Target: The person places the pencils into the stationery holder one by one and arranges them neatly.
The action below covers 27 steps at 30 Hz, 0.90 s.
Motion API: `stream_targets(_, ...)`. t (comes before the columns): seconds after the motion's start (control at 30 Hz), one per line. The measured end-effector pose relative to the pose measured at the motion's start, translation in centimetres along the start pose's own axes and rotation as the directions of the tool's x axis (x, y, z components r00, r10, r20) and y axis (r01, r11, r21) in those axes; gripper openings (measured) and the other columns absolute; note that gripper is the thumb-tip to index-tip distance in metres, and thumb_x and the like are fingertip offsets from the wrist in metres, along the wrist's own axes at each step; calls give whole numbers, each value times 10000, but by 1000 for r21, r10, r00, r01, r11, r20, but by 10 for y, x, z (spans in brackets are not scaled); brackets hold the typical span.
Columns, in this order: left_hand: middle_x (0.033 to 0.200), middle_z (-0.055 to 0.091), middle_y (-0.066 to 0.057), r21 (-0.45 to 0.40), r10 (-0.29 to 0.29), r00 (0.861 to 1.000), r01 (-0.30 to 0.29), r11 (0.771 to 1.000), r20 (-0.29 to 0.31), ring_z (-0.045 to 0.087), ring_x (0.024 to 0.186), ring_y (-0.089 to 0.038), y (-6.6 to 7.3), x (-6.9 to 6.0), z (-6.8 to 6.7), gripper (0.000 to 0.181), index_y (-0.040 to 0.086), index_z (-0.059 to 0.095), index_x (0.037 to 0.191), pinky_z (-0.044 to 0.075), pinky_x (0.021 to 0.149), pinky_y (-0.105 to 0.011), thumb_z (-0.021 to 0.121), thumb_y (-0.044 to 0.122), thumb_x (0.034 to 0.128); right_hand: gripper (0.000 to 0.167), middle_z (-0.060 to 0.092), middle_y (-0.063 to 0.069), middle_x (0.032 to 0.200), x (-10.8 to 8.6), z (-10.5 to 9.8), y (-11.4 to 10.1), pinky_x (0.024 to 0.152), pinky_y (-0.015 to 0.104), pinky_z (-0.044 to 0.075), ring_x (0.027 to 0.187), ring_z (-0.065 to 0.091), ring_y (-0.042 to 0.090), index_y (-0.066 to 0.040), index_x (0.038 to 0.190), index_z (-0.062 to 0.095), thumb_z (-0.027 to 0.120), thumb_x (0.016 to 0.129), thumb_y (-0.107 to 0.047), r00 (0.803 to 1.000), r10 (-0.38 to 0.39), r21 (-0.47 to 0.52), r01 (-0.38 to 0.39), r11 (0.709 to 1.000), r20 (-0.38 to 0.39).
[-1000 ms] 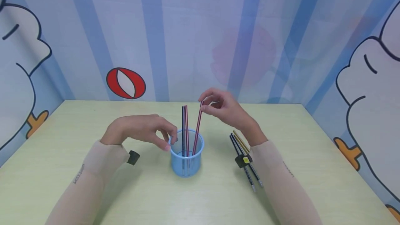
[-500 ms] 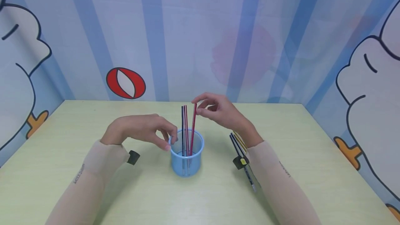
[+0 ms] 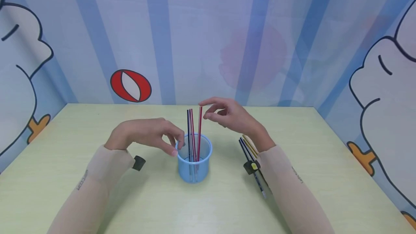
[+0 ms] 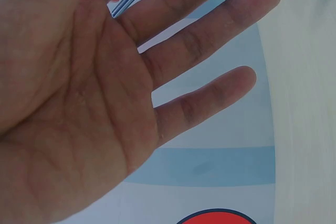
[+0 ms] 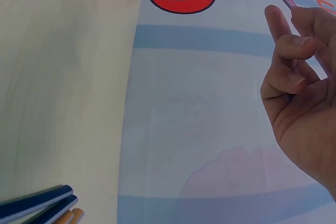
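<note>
A translucent blue cup point(image 3: 194, 172) stands on the table in the head view, holding a dark pencil point(image 3: 188, 125) and several red or red-striped pencils point(image 3: 199, 129) that lean upright. My left hand point(image 3: 152, 134) pinches the cup's left rim, thumb outside and a finger inside. The left wrist view shows that palm and its fingers point(image 4: 210, 30). Just right of the rightmost red pencil's top is my right hand point(image 3: 229, 115), its index fingertip at or just over the pencil end and its thumb apart from the shaft. Whether that fingertip touches cannot be told.
Dark and gold pencils point(image 3: 256, 180) lie on the table point(image 3: 156, 205) right of the cup, partly covered by the right sleeve and its black wrist device point(image 3: 251, 167). Behind the table hangs a striped blue backdrop point(image 3: 201, 46) with cartoon prints.
My right hand has moved left, bringing the red pencil nearer upright beside the others, and its thumb has come off the shaft. The left hand stays on the rim.
</note>
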<state>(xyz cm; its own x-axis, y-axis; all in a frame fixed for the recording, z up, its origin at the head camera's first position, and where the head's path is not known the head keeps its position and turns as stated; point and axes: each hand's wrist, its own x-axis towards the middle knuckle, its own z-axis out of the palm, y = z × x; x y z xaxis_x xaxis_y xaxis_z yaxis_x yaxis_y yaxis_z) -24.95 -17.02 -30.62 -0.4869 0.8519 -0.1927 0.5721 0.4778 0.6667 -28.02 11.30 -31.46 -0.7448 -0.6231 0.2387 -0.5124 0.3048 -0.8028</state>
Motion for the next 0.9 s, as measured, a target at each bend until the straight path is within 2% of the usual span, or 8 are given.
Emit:
stream_targets(0.17,976,666,64,-4,-4,1000,4,1000,2,661,1037,-148,0,0,-1,143,138,674,1005,526,917,-343,742,226,916,315,711,23,1009,-1,-7,0,563,298,430,705,636,212,-192,1306,637,634,991,-181,1000,25,-47,-25,999,7)
stream_targets(0.3,981,666,66,-4,-8,1000,8,1000,2,662,1038,-149,1,0,-1,138,138,673,1006,524,918,-346,741,220,917,294,707,13,1026,-3,-13,1,599,327,457,756,652,217,-226,1281,649,632,990,-186,999,52,-85,-50,995,16)
stream_targets(0.47,987,666,67,-3,-17,1000,17,1000,1,662,1040,-151,2,0,-1,146,129,673,1009,522,916,-352,740,221,917,290,703,20,1033,-6,-20,2,649,369,493,806,651,231,-199,1277,648,637,989,-175,996,77,-125,-70,990,51)
stream_targets(0.73,990,664,67,-2,-15,1000,15,1000,-3,662,1041,-151,1,0,0,143,132,674,1005,526,911,-348,740,224,917,286,694,21,1018,-9,-28,3,718,449,541,807,631,242,-191,1265,647,651,980,-167,982,170,-209,-149,967,88)
stream_targets(0.9,987,663,68,-1,-22,1000,22,1000,-6,659,1043,-152,2,-1,0,126,155,673,996,527,906,-345,743,221,915,286,685,22,1046,-12,-33,4,740,421,547,842,632,232,-206,1269,640,643,985,-174,976,202,-259,-177,950,76)
